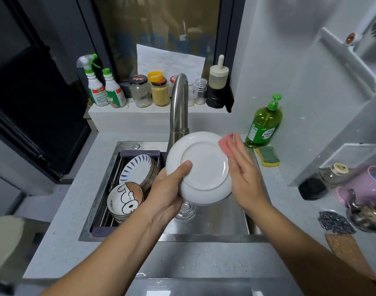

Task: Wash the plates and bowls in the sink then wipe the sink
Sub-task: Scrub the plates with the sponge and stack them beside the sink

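Plate (204, 165), white, glazed, held tilted over the sink (215, 223) just in front of the faucet (178, 103), with its underside and foot ring facing the camera.

- Left hand (168, 189) pinches the lower-left rim: the thumb lies flat on the underside, and the fingers wrap behind, out of sight.
- Right hand (244, 174) has its fingers straight and close together, pressing a pink sponge (226, 144) against the right rim. The thumb is hidden, so I cannot tell whether it hooks behind the sponge.
- Purple-edged rack (140, 153) sits in the left of the basin. It holds striped plates (138, 167) stacked on edge, with a cartoon bowl (125, 199) in front.
- Drain strainer (185, 210) lies directly below the plate.
- Green soap bottle (264, 127) and a yellow-green scourer (268, 157) stand on the counter to the right.

Handling, judged: the plate is stiff ceramic, moderately heavy for a one-hand pinch and likely slick if wet or soapy. It is brittle, and a slip would drop it onto the steel basin or against the faucet. The rim is the sensible hold, thumb opposite the fingers as it is now, with the foot ring giving the thumb a ridge to brace on. The sponge is soft and gives under pressure, so the scrubbing force should push towards the holding hand.
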{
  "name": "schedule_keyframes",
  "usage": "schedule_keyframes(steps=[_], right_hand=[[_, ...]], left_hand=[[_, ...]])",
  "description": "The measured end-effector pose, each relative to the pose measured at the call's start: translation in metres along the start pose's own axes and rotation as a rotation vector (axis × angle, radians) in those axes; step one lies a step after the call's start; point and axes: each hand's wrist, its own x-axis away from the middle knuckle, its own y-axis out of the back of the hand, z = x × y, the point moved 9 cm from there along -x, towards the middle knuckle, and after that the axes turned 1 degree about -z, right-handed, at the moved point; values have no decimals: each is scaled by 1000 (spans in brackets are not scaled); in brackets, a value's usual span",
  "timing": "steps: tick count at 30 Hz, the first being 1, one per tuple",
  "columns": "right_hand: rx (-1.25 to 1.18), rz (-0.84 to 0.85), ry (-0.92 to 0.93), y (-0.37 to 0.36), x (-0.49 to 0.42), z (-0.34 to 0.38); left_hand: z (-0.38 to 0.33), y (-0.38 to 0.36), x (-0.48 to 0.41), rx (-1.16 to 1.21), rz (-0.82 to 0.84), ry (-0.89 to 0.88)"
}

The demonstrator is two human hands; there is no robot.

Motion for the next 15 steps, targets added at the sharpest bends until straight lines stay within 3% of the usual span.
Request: schedule_keyframes(steps=[9,15], right_hand=[[205,112,302,-25,55,14],[-85,-137,-195,13,7,-12]], left_hand=[[12,-8,-13,73,-31,39],[23,-22,-9,68,36,39]])
